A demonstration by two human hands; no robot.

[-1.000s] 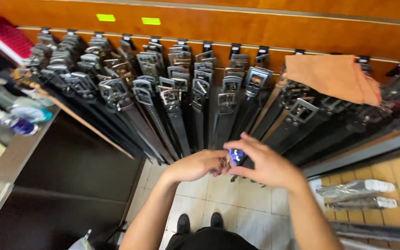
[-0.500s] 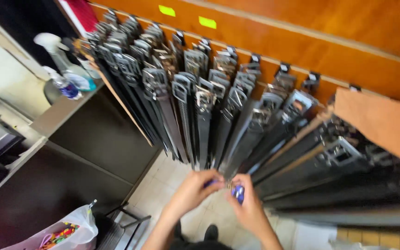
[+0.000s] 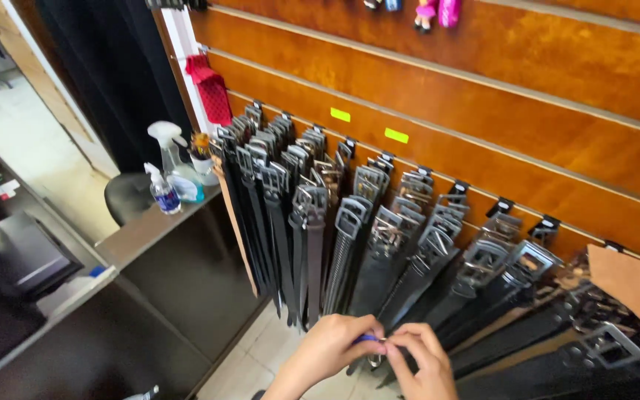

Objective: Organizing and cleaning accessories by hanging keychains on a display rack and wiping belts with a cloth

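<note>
Two hands, left (image 3: pixel 332 347) and right (image 3: pixel 422 363), pinching small blue item (image 3: pixel 368 338) near hanging belts (image 3: pixel 350 244); could slip if loosened.

Bright, even light; edges slightly warped

head cam | looks down, angled at belt wall (image 3: pixel 350 244) | close | single view

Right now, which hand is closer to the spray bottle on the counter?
Left. The left hand is lower right of the spray bottle, on the counter's side. The right hand sits farther right, beyond the left one.
</note>
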